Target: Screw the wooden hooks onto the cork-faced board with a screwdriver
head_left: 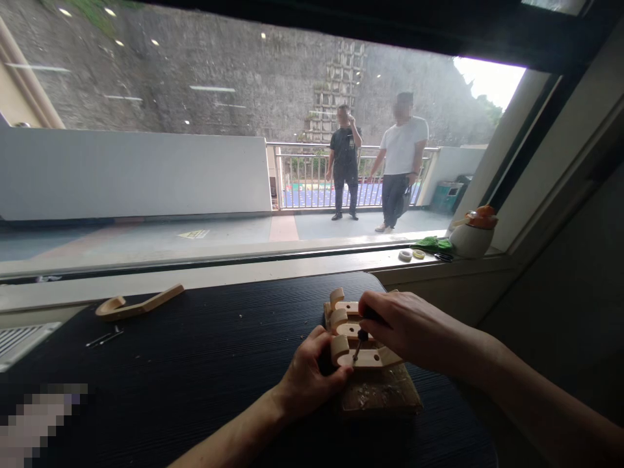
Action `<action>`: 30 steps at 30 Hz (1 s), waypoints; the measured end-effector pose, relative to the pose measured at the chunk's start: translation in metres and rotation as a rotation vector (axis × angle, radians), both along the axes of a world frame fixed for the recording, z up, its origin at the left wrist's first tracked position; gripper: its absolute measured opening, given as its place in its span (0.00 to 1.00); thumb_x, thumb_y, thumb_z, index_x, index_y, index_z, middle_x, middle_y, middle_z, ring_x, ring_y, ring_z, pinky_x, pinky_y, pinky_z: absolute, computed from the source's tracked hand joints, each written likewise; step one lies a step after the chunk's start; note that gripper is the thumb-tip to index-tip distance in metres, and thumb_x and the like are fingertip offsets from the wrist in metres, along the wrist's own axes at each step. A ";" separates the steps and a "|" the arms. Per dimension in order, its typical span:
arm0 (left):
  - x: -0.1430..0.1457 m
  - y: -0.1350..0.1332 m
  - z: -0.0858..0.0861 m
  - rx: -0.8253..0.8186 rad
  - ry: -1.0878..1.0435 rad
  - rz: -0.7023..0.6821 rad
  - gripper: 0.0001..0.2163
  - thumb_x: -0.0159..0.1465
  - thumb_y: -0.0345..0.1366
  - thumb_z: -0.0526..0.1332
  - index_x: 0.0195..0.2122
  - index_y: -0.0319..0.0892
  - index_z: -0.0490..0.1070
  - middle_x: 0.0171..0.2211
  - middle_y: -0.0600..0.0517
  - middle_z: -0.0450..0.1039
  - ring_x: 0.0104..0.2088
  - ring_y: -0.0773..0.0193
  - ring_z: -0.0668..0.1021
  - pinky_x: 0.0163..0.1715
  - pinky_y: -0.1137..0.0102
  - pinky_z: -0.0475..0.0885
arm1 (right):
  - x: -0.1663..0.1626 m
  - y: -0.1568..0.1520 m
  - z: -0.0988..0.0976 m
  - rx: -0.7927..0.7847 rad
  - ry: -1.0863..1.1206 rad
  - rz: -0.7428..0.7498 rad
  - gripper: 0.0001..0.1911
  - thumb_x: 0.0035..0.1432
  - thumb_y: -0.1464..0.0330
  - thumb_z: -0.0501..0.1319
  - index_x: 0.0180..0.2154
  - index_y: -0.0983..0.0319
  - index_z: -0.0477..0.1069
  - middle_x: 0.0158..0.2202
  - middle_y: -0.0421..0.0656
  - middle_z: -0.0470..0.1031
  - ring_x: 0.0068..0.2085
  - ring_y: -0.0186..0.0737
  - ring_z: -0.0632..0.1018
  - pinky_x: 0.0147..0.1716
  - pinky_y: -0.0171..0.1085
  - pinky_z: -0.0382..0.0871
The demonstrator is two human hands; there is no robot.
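A row of light wooden hooks lies on a rough wooden board at the right end of the dark table. My left hand is closed on the nearest hook and pins it to the board. My right hand is wrapped round a small screwdriver, whose tip stands on that same hook. Wood shavings litter the board.
A loose wooden hook and some screws lie at the table's far left. On the window sill sit a white pot with an orange lid, green cloth and small rings. Two people stand outside by a railing.
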State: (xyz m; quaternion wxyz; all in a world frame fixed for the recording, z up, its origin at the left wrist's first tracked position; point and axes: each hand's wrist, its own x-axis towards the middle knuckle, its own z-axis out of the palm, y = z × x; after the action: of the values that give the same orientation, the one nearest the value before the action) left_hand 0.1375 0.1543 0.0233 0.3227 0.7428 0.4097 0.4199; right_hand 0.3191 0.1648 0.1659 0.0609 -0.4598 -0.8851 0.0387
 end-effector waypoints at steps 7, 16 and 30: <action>0.000 0.000 -0.003 0.002 0.010 0.016 0.07 0.55 0.35 0.62 0.35 0.40 0.69 0.36 0.52 0.65 0.39 0.63 0.70 0.41 0.71 0.68 | -0.003 -0.004 0.006 0.022 -0.069 -0.031 0.11 0.60 0.60 0.52 0.34 0.60 0.66 0.25 0.40 0.72 0.28 0.38 0.73 0.25 0.34 0.52; -0.002 0.001 -0.004 0.000 0.035 0.009 0.07 0.55 0.35 0.62 0.34 0.41 0.69 0.36 0.52 0.65 0.39 0.64 0.70 0.42 0.71 0.67 | 0.000 -0.004 0.011 -0.080 0.024 0.108 0.09 0.61 0.65 0.51 0.32 0.60 0.67 0.28 0.40 0.72 0.29 0.33 0.72 0.27 0.32 0.54; 0.000 0.000 -0.003 0.011 0.012 0.013 0.08 0.55 0.34 0.62 0.36 0.41 0.70 0.37 0.52 0.65 0.40 0.63 0.70 0.42 0.71 0.67 | -0.001 -0.006 0.017 0.012 -0.094 0.049 0.09 0.59 0.61 0.53 0.37 0.57 0.67 0.30 0.39 0.75 0.31 0.37 0.74 0.26 0.33 0.53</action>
State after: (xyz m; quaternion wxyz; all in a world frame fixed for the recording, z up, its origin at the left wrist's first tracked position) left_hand 0.1372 0.1538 0.0206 0.3136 0.7444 0.4142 0.4195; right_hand 0.3180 0.1584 0.1834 0.0210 -0.4389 -0.8982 0.0132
